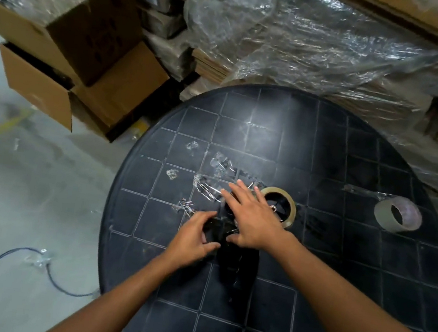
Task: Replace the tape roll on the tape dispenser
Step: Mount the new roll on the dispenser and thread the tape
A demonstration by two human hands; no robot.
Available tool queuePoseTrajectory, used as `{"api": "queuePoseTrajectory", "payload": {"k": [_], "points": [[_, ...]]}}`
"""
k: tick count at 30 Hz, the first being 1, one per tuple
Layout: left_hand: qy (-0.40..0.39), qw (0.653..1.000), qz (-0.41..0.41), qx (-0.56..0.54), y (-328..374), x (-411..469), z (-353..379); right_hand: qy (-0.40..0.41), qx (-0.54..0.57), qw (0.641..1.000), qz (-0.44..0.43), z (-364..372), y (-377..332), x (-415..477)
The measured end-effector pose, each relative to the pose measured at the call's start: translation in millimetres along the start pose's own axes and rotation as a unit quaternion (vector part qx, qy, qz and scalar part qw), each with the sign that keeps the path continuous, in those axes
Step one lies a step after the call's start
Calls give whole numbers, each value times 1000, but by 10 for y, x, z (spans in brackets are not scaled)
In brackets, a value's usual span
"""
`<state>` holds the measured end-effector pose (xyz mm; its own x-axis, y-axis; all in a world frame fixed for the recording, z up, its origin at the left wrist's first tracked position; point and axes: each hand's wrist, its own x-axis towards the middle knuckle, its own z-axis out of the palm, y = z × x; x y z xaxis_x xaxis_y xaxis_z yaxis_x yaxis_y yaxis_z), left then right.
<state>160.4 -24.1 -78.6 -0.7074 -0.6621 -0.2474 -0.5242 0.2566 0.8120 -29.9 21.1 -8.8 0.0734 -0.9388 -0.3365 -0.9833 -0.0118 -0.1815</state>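
Note:
A black tape dispenser lies on the round black table, its handle toward me. My left hand grips the dispenser's front part with curled fingers. My right hand lies flat across the dispenser's top, fingers spread, partly hiding it. A nearly bare tan tape core sits on the dispenser just right of my right hand. A fuller roll of clear tape lies apart at the table's right, with a loose strip trailing from it.
Crumpled scraps of clear tape lie scattered on the table beyond my hands. Open cardboard boxes stand on the floor at left. Plastic-wrapped stacks of flat cardboard rise behind the table. A blue cable runs across the floor.

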Motion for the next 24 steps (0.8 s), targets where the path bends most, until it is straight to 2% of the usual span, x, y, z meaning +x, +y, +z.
{"api": "queuePoseTrajectory", "payload": {"k": [4, 13, 20, 24], "points": [[82, 997, -8, -9, 49, 88, 116, 2, 16, 1000, 16, 57, -26, 32], [137, 990, -14, -32, 18, 217, 67, 1, 35, 999, 41, 90, -67, 57], [123, 989, -3, -80, 17, 201, 103, 50, 68, 995, 53, 58, -120, 70], [102, 980, -38, -164, 110, 322, 83, 54, 79, 993, 63, 76, -132, 77]]}}
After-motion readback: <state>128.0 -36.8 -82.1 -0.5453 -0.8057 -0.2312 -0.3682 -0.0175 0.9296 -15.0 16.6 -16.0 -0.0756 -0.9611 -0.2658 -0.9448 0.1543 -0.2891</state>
